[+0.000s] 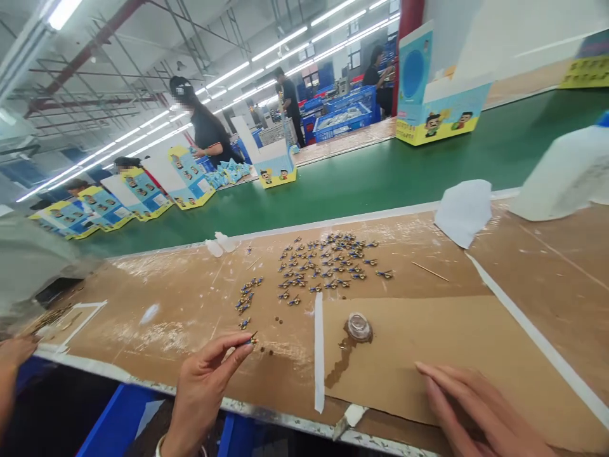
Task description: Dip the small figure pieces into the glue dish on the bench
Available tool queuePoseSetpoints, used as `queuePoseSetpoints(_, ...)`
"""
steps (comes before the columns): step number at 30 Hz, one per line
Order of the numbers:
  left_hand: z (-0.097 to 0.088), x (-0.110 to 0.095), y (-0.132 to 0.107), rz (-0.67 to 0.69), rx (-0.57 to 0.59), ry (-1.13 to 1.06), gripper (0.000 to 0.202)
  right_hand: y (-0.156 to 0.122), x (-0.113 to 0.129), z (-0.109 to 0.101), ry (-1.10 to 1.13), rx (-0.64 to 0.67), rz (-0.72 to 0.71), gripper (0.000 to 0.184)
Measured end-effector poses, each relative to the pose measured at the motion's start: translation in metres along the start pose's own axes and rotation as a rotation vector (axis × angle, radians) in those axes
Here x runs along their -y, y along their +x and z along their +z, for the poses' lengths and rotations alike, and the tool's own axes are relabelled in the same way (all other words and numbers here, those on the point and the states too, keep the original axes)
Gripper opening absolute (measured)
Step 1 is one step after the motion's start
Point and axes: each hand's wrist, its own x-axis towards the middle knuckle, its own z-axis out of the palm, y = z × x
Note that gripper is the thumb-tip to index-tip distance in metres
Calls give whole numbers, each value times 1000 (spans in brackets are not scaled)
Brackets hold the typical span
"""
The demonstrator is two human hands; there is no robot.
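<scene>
At the bottom edge of the frame, the person's left hand (pixel 207 381) has thumb and forefinger pinched together on 1 tiny blue-and-gold figurine piece (pixel 252 339), held just above the brown cardboard-covered workbench (pixel 190 298). The right hand (pixel 476 406) lies flat at the lower right, fingers extended and close together, resting on a separate sheet of brown cardboard (pixel 451 343) and gripping nothing.

Just ahead of the pinched piece, a short loose column of the same small pieces (pixel 246 298) runs up the middle of the frame; these look set apart from the rest. Further up and to the right lies a dense scatter of matching blue-and-gold pieces (pixel 328 263), far the larger group. Judging by that, only a small share has been handled and most remains.

A small round clear dish (pixel 358 326) sits on the cardboard sheet with a dark brown spill trailing from it, right of a white tape strip (pixel 318 352). A thin wooden stick (pixel 429 271) lies right of the scatter. A green conveyor belt (pixel 380 178) crosses behind the bench, carrying colourful printed boxes (pixel 435 95).
</scene>
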Motion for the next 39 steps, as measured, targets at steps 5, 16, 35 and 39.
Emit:
queuePoseSetpoints(5,45,-41,8,96,244,12,9,10,13,-2,94,-48,65,20)
queuePoseSetpoints(16,108,-88,34,334,486,245,9,10,17,-3,216,-62,178,29)
queuePoseSetpoints(35,124,-90,42,479,476,397,11,15,19,-6,242,-102,230,27)
queuePoseSetpoints(39,125,-95,41,483,478,400,13,13,19,-5,245,-106,229,27)
